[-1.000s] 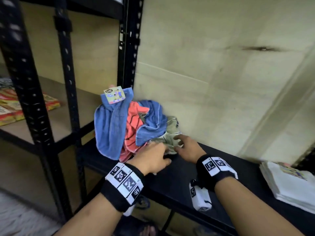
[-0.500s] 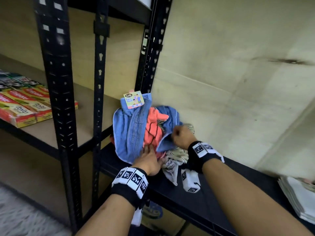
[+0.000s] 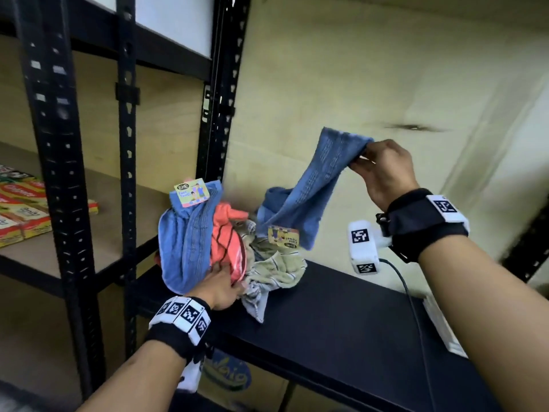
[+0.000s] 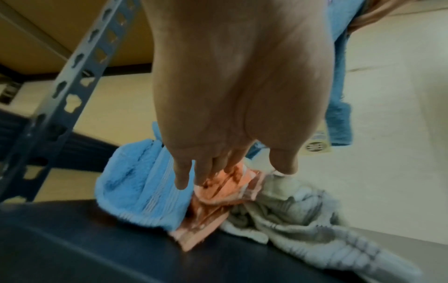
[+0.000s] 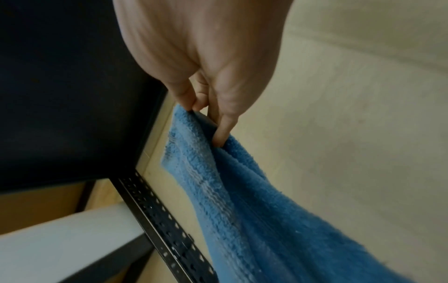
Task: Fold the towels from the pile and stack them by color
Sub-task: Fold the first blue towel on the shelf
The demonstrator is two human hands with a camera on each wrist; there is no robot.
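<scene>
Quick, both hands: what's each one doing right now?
Left hand: open, straight fingers resting on the orange towel in the pile.
Right hand: pinching a corner of the lifted blue towel.

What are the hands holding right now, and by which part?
The right hand pinches a blue towel by its top edge, lifted off the pile. The left hand holds nothing; its straight fingers rest on the orange towel.

The right hand (image 3: 386, 171) has lifted a blue towel (image 3: 309, 191) (tag dangling) up off the pile (image 3: 225, 242).

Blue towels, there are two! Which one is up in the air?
The blue towel pinched by the right hand hangs lifted. The other blue towel stays in the pile beside the orange one.
</scene>
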